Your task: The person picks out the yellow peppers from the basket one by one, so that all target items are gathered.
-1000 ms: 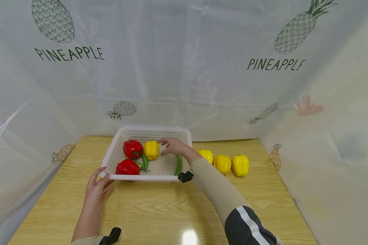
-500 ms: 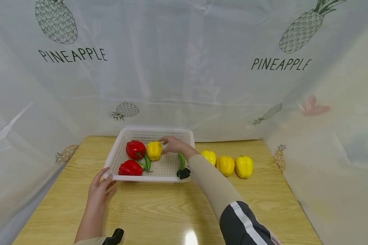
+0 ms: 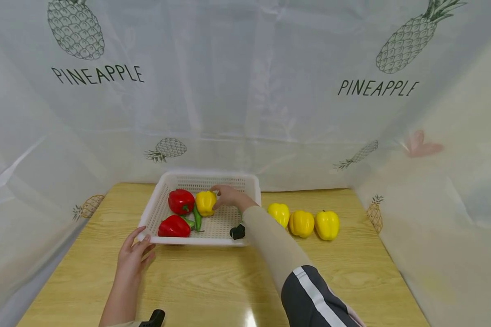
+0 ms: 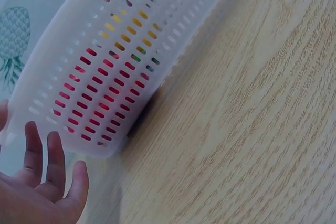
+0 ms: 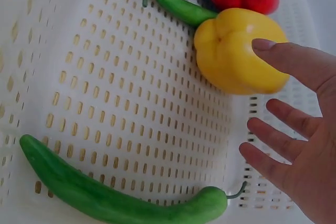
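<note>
A white slotted basket [image 3: 225, 234] holds two red bell peppers [image 3: 174, 226], a yellow bell pepper [image 3: 206, 203] and green chili peppers [image 3: 197, 219]. My right hand [image 3: 229, 197] reaches in from the right, at the yellow pepper's side. In the right wrist view its thumb overlaps the yellow pepper, while the lower fingers extend loosely apart from it. A long curved green chili [image 5: 105, 200] lies on the basket floor beneath that hand; the sleeve mostly hides it from the head view. My left hand [image 3: 132, 256] touches the basket's near left corner, several fingers stretched outside the slotted wall.
Right of the basket, three yellow bell peppers [image 3: 301, 224] stand in a row on the wooden table [image 3: 212, 277]. A pale curtain [image 3: 229, 113] printed with pineapples hangs right behind the basket and along both sides.
My right hand has come slightly closer to the yellow pepper in the basket, and its forearm has swung left over the long chili. The left hand stays at the basket corner.
</note>
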`<state>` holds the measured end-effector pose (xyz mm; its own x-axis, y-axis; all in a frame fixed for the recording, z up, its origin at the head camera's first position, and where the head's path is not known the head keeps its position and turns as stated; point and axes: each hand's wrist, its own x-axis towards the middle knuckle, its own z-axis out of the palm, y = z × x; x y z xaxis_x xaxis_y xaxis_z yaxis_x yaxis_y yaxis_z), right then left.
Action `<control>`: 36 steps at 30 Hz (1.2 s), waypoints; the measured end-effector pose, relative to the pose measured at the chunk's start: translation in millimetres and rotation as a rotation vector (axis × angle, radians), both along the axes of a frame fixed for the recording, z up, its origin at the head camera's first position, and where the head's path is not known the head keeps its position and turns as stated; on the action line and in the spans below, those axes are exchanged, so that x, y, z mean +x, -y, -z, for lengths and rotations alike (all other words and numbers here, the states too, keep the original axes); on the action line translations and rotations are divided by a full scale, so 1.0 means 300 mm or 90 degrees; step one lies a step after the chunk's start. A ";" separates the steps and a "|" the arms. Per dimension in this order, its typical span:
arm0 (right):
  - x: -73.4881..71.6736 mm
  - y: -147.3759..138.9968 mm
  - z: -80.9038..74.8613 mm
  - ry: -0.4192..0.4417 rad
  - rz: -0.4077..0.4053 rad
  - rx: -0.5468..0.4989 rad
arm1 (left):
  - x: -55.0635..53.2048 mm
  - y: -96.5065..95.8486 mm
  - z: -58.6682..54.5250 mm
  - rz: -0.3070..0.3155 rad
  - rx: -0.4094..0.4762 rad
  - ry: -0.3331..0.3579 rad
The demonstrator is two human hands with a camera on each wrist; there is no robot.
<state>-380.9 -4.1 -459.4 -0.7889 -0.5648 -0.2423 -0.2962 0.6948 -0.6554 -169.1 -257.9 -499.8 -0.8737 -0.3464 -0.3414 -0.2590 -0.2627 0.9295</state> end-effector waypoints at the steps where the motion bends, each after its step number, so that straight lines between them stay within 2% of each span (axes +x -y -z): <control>1: -0.001 0.006 0.006 0.005 0.004 -0.001 | 0.000 0.001 0.000 0.000 0.001 0.000; 20: -0.006 0.043 0.050 0.002 0.010 0.075 | 0.001 -0.002 0.009 0.000 0.020 -0.017; 26: 0.002 0.045 0.052 0.029 0.015 0.098 | 0.002 -0.001 0.009 -0.010 0.017 -0.010; 32: 0.012 0.040 0.040 0.084 0.020 0.085 | 0.001 -0.001 0.009 0.001 0.022 -0.017; 36: 0.024 0.029 0.029 0.123 0.007 0.073 | 0.002 -0.001 0.008 0.002 0.030 -0.019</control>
<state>-373.8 -12.8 -468.1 -0.7273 -0.5171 -0.4513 -0.1656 0.7702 -0.6159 -168.5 -257.6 -502.3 -0.8847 -0.3282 -0.3310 -0.2320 -0.3058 0.9234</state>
